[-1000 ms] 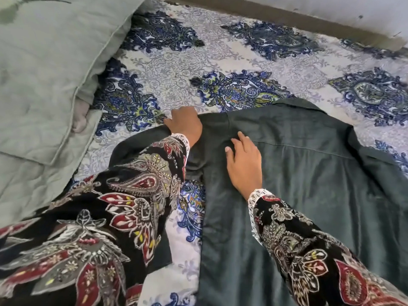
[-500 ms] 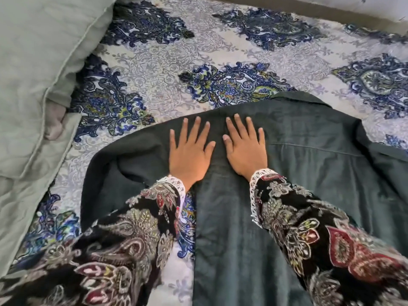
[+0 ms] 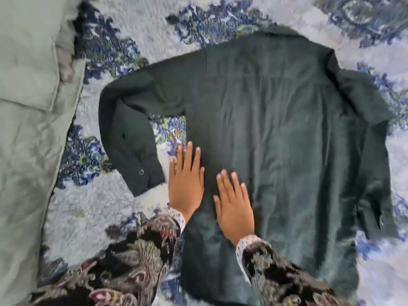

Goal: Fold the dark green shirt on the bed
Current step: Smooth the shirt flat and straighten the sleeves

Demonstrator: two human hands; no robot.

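The dark green shirt [image 3: 287, 133] lies spread back-up on the bed, collar at the far side. Its left sleeve [image 3: 130, 138] bends out and back toward me, the buttoned cuff near my left hand. The right sleeve is bunched at the right edge. My left hand [image 3: 186, 184] lies flat with fingers apart on the shirt's left side edge, partly on the sheet. My right hand [image 3: 235, 206] rests flat, fingers spread, on the lower body of the shirt beside it. Neither hand holds cloth. The frame is blurred by motion.
The bed carries a white sheet with blue floral medallions [image 3: 84, 155]. A pale green pillow [image 3: 28, 47] and a quilt [image 3: 24, 173] lie along the left side. My patterned dark sleeves [image 3: 136, 266] fill the lower edge.
Both flat hands have slid from the shoulder area down the shirt's left side toward me. The view has pulled back, so the whole left sleeve and cuff now show.
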